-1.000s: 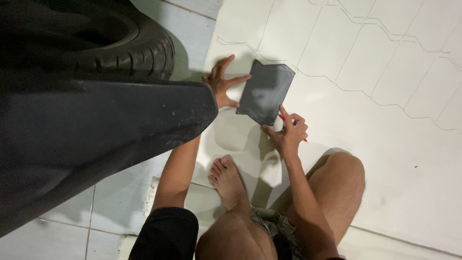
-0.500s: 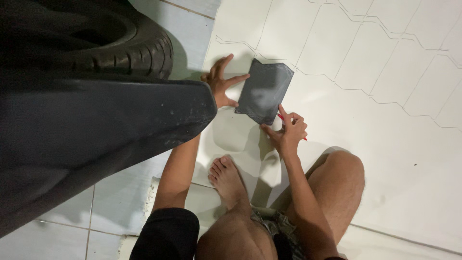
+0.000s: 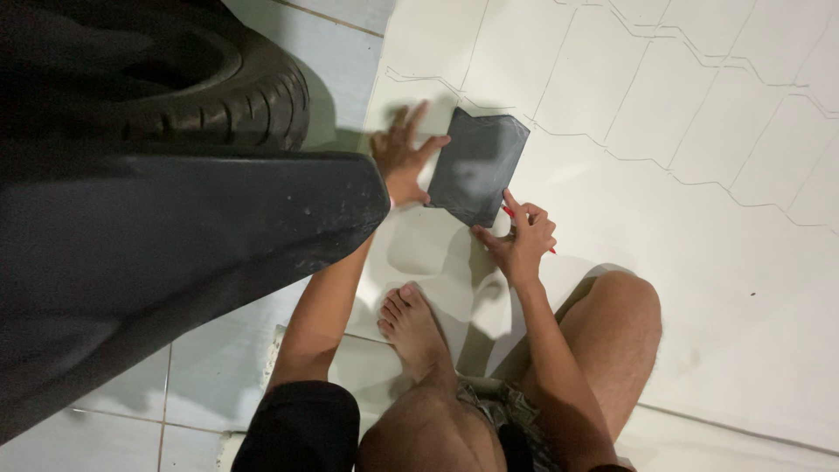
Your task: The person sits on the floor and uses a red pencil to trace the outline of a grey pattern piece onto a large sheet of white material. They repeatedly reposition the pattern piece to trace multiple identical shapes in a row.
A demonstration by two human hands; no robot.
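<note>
A flat dark grey square piece [image 3: 479, 166] lies on the white sheet [image 3: 699, 245] spread over the floor. My left hand [image 3: 400, 157] rests with fingers spread at the piece's left edge, touching it. My right hand [image 3: 522, 238] is at the piece's lower corner and pinches a thin red pen [image 3: 509, 212] against that edge. My bare foot [image 3: 415, 328] and bent knee [image 3: 620, 306] sit just below the hands.
A black tyre [image 3: 218, 83] stands at the upper left. A large dark curved vehicle panel [image 3: 175, 253] fills the left side, its tip close to my left wrist. The white sheet carries a faint wavy tile pattern and extends to the right.
Both hands and the dark piece stay in nearly the same place. My left fingers have shifted slightly along the piece's edge.
</note>
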